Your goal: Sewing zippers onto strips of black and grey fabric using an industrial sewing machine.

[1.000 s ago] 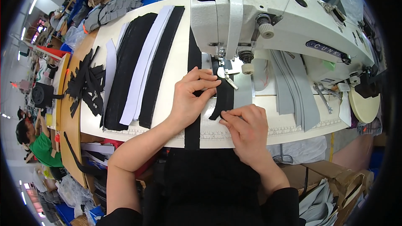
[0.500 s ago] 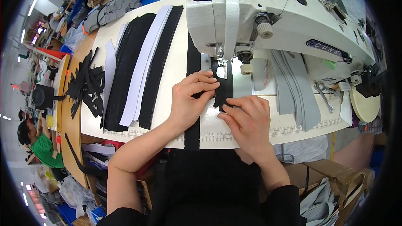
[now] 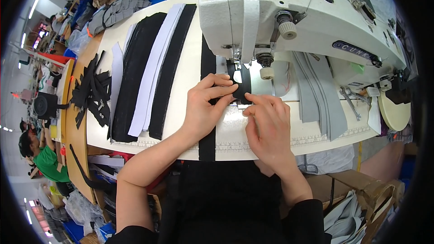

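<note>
A short black fabric strip (image 3: 244, 89) lies under the presser foot (image 3: 238, 76) of a white sewing machine (image 3: 303, 16). My left hand (image 3: 209, 104) is closed at the strip's left edge, thumb and fingertips together on the fabric. At its near right corner my right hand (image 3: 270, 124) touches the strip with the index fingertip. That hand's thumb stands apart below, the other fingers loosely bent. A long black band (image 3: 207, 144) runs across the machine table (image 3: 235, 149) beneath my left hand. My fingers partly cover the short strip.
Black strips (image 3: 140, 72) and white strips (image 3: 156, 72) lie left on the table, with small black scraps (image 3: 94, 90) beyond. Grey strips (image 3: 314, 90) rest under the machine arm, near wrenches (image 3: 352, 104). A person in green (image 3: 52, 162) sits far left; a cardboard box (image 3: 361, 185) stands lower right.
The short strip has moved away from me under the presser foot. My right fingertips have followed it slightly, and the thumb has parted from the fabric. My left hand has stayed nearly in place.
</note>
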A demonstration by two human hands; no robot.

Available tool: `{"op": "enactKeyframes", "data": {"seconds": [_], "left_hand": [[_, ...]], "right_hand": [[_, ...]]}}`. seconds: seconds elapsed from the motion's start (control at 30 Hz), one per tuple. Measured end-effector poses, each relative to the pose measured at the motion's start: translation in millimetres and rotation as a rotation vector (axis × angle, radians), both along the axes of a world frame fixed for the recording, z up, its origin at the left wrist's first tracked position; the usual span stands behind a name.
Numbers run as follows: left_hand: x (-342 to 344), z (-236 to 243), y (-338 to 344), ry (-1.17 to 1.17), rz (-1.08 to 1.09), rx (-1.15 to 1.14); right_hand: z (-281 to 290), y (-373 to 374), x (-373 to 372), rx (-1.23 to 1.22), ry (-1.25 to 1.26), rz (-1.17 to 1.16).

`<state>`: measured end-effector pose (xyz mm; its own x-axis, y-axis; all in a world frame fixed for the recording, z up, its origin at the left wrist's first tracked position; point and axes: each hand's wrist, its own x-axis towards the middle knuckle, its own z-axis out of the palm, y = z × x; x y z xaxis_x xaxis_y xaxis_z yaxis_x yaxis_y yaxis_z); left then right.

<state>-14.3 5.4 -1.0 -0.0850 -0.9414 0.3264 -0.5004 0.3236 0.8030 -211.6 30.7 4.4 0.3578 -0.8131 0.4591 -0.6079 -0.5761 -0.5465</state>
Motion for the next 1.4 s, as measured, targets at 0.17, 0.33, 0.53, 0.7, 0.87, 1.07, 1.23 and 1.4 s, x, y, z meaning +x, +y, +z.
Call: {"op": "enactKeyframes", "data": {"seconds": [0.17,0.33,0.53,0.7,0.87,1.07,1.23,1.4], "left_hand": [[-1.0,-1.6,-0.3,0.043,-0.007,-0.040],[-5.4,2.8,1.7,0.030,0.028,0.025],[-6.8,2.2,1.2,0.064,0.005,0.029],[-7.0,-4.7,-0.8,0.024,-0.022,-0.045],[1.0,-3.7,0.4,-0.055,0.004,-0.055],[-4.9,-2.7,1.4,0.060,-0.019,0.036],[-5.6,-3.8,1.6,0.038,-0.027,0.016],[-4.2,-5.6,1.1,0.072,0.013,0.039]], "right_hand": [[1.0,-1.0,-1.0,0.024,0.012,-0.005],[2.7,-4.0,-1.5,0.045,0.035,0.017],[0.5,-3.5,-3.8,0.042,0.040,0.024],[-8.9,1.0,-3.9,-0.006,0.007,-0.012],[-15.6,0.5,0.8,-0.071,-0.062,-0.015],[-19.7,4.4,0.3,-0.046,-0.061,-0.051],[-17.4,5.2,-2.0,-0.040,-0.053,-0.047],[-13.9,2.8,-0.7,-0.028,-0.071,-0.023]]}}
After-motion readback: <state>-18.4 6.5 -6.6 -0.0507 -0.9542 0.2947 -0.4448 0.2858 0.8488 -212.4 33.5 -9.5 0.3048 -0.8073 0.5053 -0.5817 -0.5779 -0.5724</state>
